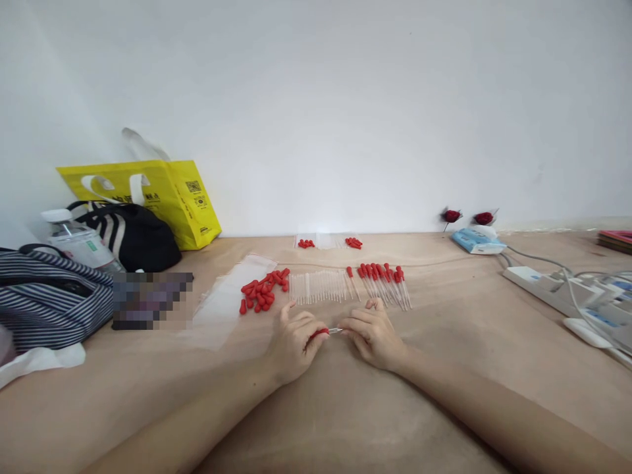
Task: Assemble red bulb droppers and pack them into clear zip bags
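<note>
We've got our left hand (296, 339) pinching a red dropper bulb (318, 333), our right hand (371, 334) gripping a clear, probably glass tube (335, 330) that could snap if pushed crookedly.

Light: mod. bright, diffuse; src out of frame, dir. unclear. Wall (316, 118) pale, brightest approx. ctr. Soft shadows alongside forearms (212, 408); faint sheen on tabletop (320, 441), btm ctr. Clear tubes (318, 288) low-contrast, fine detail soft. Wide-angle distort., edges stretched. Pixelated block over flat item (153, 299), L side.
</note>
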`<action>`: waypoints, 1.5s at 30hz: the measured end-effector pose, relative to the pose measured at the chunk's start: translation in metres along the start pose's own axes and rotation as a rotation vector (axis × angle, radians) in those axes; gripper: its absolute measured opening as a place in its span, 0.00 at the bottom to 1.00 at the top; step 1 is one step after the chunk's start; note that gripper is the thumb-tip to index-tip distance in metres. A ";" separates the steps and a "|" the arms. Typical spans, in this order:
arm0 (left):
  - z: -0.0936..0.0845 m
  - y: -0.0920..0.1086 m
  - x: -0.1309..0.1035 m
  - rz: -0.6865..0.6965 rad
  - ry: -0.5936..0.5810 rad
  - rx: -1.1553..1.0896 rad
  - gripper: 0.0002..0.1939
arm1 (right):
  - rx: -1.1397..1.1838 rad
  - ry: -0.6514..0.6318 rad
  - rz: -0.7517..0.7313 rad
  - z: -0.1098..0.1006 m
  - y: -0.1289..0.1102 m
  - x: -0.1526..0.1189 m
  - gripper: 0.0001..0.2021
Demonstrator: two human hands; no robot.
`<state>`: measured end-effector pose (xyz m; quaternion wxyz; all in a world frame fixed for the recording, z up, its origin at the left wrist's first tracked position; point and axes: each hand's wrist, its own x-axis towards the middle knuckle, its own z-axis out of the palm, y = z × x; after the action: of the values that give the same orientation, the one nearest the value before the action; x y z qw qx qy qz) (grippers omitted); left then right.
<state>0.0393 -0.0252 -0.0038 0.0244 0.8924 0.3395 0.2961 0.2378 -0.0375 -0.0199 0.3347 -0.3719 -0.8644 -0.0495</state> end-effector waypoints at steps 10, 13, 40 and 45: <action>0.000 0.002 -0.001 0.060 -0.050 0.004 0.09 | 0.034 -0.027 -0.008 0.005 -0.005 0.002 0.10; 0.001 0.000 0.000 0.078 -0.055 0.003 0.09 | 0.052 -0.056 -0.005 0.005 -0.005 0.003 0.10; -0.009 -0.014 0.004 -0.008 0.098 0.114 0.12 | -0.087 0.007 0.124 -0.003 0.007 0.006 0.09; -0.009 -0.039 0.007 -0.251 0.184 0.272 0.16 | -0.246 0.082 0.596 -0.003 0.036 0.018 0.11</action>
<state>0.0156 0.0077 -0.0023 -0.0908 0.8073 0.4858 0.3225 0.2551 -0.0016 -0.0127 0.3213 -0.6440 -0.6909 -0.0682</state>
